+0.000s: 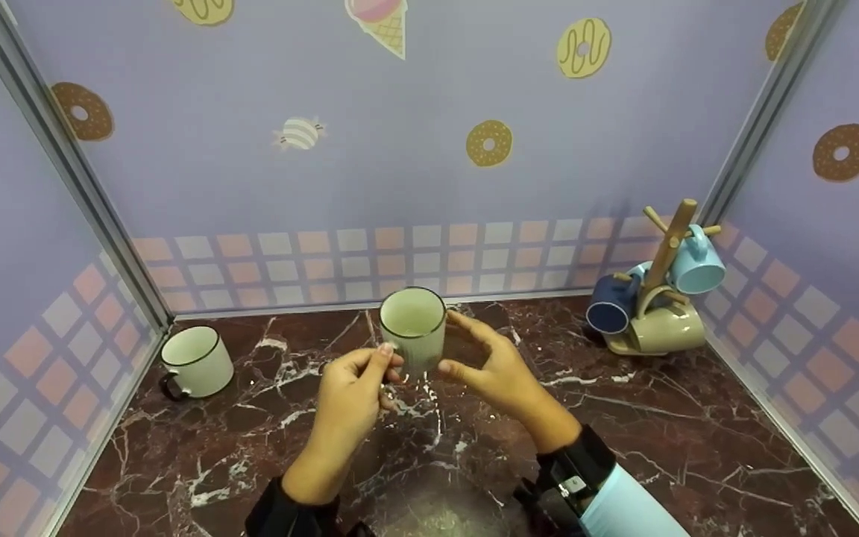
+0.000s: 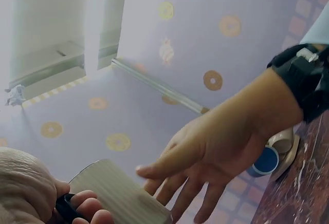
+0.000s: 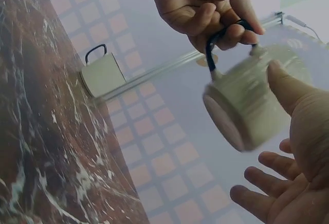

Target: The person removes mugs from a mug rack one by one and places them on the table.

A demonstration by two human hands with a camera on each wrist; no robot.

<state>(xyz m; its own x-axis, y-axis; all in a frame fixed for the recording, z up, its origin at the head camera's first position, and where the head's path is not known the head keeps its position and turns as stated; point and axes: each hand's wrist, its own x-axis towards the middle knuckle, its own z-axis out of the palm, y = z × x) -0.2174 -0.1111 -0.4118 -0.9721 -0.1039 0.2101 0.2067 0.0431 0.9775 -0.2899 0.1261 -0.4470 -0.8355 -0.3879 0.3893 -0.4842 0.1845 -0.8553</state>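
A pale green ribbed mug [image 1: 414, 344] with a dark rim is held up over the dark marble counter, its mouth facing up toward the head camera. My left hand [image 1: 347, 391] grips it by the black handle [image 3: 211, 52], fingers curled through the loop in the right wrist view. At the mug's other side my right hand [image 1: 500, 373] spreads its fingers, thumb and fingertips close to the wall of the mug. From the right wrist, the mug looks tilted and slightly blurred, and the right palm [image 3: 308, 167] faces it with fingers extended.
A similar pale mug [image 1: 197, 363] with a black handle stands at the counter's left side. On the right, a wooden mug tree [image 1: 672, 246] carries a light blue mug [image 1: 698, 265], a navy mug [image 1: 610, 302] and a beige mug [image 1: 672, 328], among others. Lilac walls [image 1: 400, 186] enclose the counter.
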